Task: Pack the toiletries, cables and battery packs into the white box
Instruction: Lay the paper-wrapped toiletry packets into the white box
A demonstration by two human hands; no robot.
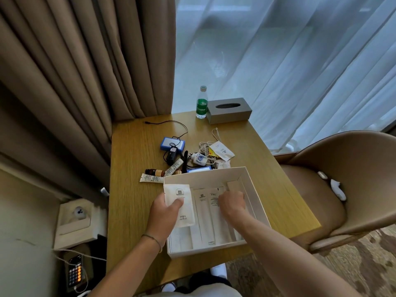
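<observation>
The white box [255,194] lies open on the wooden table [132,189], with several white paper toiletry packets [203,219] laid flat inside. My left hand [165,215] pinches a white sachet [181,202] over the box's left wall. My right hand [232,202] is curled inside the box over the packets; what it grips is hidden. Behind the box lie small tubes [151,179], a brown bottle [155,172], a blue battery pack [172,144] with a black charger and cable [171,154], a second blue pack [199,169], and white cables [204,147].
A green-labelled water bottle [201,103] and a grey tissue box [228,110] stand at the table's far edge. A tan chair [342,185] sits to the right. Curtains hang behind. A phone [75,273] lies on the floor at the left.
</observation>
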